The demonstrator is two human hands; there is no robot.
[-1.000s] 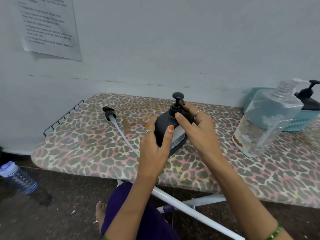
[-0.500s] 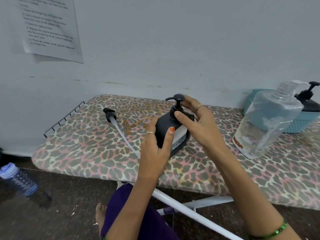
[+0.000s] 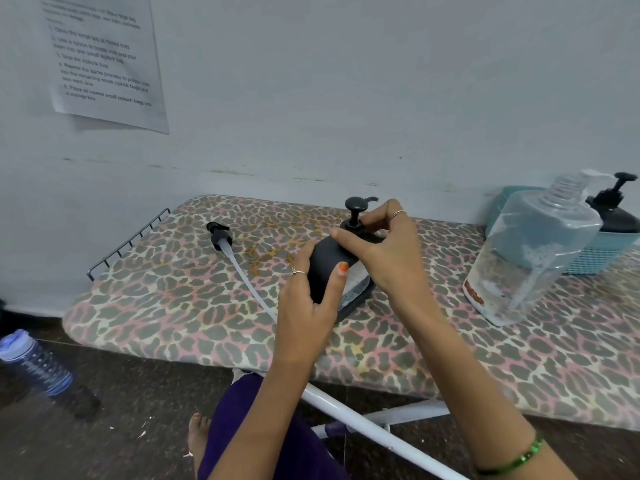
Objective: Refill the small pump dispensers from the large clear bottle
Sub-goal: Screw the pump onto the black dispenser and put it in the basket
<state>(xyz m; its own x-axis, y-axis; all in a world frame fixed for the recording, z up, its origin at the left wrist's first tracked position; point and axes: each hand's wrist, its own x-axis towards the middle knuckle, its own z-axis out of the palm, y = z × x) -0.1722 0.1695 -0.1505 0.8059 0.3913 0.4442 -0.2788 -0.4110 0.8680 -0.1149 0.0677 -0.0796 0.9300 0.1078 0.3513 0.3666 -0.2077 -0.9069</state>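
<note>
Hands meet over a small black pump dispenser [image 3: 325, 268] that stands on the leopard-print surface [image 3: 180, 299], an ironing board pushed against the pale wall. Her left hand [image 3: 308, 306] wraps the dispenser's body, thumb up its front and fingers curled round the far side. Her right hand [image 3: 384, 258] sits on top, thumb and fingers curled in a firm grip round the collar of the black pump head [image 3: 354, 211], whose plunger sticks up above her knuckles. A loose pump with a long white tube [image 3: 239, 261] lies on the surface to the left, its tube running toward her left wrist. To the right, well apart from her hands, the large clear bottle [image 3: 530, 251] stands with a little liquid in its base, just beside a teal basket [image 3: 602, 251] holding another black dispenser [image 3: 614, 209]. A printed sheet [image 3: 104, 60] is stuck on the wall, and a blue water bottle [image 3: 34, 362] lies on the floor.
</note>
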